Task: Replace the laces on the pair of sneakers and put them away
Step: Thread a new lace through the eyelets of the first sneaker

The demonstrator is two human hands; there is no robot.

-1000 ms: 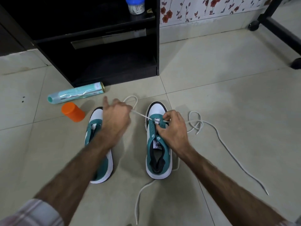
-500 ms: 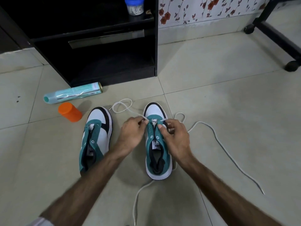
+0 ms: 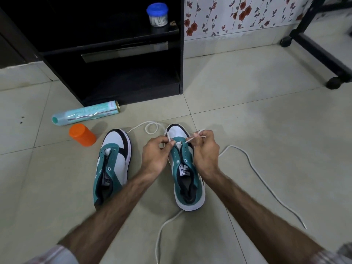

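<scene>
Center of frame, slightly right: right sneaker [image 3: 187, 180] stands on the tiled floor [image 3: 247, 130], toe toward the top of the frame. Both hands sit over its front eyelets. Left hand [image 3: 156, 156] pinches the white lace [image 3: 253, 166] between thumb and fingertips at the left eyelet row; right hand [image 3: 204, 151] pinches the same lace at the right row, a short bit sticking up past its fingers. One lace run loops on the floor just above the toe; another trails to the lower right. A white lace also runs from under the heel to the bottom edge; can't tell whether it's the same one. Left sneaker [image 3: 112, 164] stands just to the left, eyelets bare. Further left: orange container [image 3: 82, 135] and a spray can [image 3: 85, 115] on its side. Top of frame: black cabinet [image 3: 114, 73], blue-lidded jar [image 3: 157, 14] on its shelf.
</scene>
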